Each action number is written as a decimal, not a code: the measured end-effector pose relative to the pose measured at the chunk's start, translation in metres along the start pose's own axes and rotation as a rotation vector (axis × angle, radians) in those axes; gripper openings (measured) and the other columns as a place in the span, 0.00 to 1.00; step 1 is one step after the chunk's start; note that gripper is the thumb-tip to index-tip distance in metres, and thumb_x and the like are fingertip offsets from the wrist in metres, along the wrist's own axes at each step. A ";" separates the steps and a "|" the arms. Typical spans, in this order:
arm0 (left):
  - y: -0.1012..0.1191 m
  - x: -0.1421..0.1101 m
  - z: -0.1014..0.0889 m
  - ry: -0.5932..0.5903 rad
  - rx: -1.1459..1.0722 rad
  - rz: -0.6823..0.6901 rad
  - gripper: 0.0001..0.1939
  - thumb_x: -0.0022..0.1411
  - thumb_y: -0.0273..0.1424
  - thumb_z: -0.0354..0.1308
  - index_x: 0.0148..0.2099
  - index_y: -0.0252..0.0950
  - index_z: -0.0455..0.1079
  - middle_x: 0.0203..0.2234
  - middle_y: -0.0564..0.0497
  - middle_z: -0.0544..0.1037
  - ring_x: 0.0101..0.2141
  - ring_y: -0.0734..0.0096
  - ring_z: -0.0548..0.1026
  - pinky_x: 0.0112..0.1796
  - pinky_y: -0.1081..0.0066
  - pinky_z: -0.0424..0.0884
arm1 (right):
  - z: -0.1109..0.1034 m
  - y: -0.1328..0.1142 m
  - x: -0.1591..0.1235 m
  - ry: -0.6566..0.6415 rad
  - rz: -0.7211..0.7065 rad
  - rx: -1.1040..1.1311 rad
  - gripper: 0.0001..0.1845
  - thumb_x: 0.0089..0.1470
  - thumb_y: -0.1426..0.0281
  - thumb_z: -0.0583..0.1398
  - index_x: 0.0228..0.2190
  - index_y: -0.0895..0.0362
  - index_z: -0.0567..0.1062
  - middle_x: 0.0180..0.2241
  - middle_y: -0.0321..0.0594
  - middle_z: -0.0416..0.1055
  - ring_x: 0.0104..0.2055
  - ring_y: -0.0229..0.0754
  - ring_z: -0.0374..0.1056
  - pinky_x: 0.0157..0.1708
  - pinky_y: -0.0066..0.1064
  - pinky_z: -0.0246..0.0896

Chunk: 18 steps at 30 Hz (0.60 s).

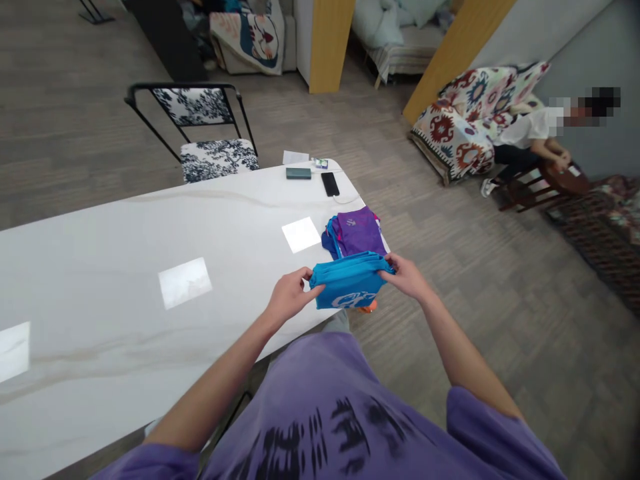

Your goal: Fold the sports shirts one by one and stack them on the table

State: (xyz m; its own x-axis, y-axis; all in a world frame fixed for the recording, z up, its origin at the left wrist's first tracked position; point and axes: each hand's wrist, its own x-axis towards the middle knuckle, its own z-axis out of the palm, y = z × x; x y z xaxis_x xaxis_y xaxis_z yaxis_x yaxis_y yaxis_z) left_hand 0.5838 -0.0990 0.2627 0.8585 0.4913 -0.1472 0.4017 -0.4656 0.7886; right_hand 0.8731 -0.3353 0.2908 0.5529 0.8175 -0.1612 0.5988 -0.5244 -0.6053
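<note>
- Stretching left from the near right corner, a white table (pixel 125 267) carries a purple folded pile (pixel 356 232) just beyond the hands.
- Held over the table's near edge, a folded blue garment (pixel 349 285) runs with its long axis left to right.
- Left hand (pixel 289 295) and right hand (pixel 407 275) each pinch one end, fingers clamped on cloth, equally near.
</note>
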 end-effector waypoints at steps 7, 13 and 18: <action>0.032 0.241 0.094 0.110 0.018 -0.118 0.20 0.65 0.52 0.62 0.49 0.44 0.73 0.45 0.49 0.81 0.38 0.61 0.78 0.42 0.61 0.74 | -0.084 0.152 0.201 0.064 0.019 -0.110 0.22 0.58 0.60 0.62 0.52 0.53 0.76 0.49 0.45 0.80 0.50 0.53 0.75 0.51 0.43 0.70; 0.021 0.387 0.198 0.255 0.242 -0.254 0.41 0.67 0.45 0.61 0.75 0.34 0.55 0.72 0.30 0.56 0.71 0.39 0.57 0.66 0.45 0.60 | -0.026 0.243 0.310 0.025 0.048 -0.342 0.39 0.66 0.62 0.56 0.73 0.61 0.56 0.74 0.57 0.52 0.74 0.57 0.53 0.68 0.52 0.55; 0.039 0.404 0.268 0.072 0.294 -0.035 0.35 0.73 0.41 0.51 0.78 0.40 0.53 0.77 0.43 0.50 0.77 0.50 0.42 0.73 0.49 0.44 | 0.024 0.263 0.298 -0.076 -0.040 -0.389 0.35 0.73 0.62 0.47 0.76 0.56 0.52 0.77 0.48 0.45 0.79 0.51 0.40 0.74 0.52 0.41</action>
State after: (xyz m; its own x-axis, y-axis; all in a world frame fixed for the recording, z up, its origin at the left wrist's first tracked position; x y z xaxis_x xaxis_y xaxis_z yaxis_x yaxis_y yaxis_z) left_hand 1.0318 -0.1164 0.0739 0.8220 0.5566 -0.1205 0.5145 -0.6353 0.5759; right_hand 1.1809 -0.2238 0.0649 0.4892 0.8467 -0.2093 0.8017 -0.5310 -0.2744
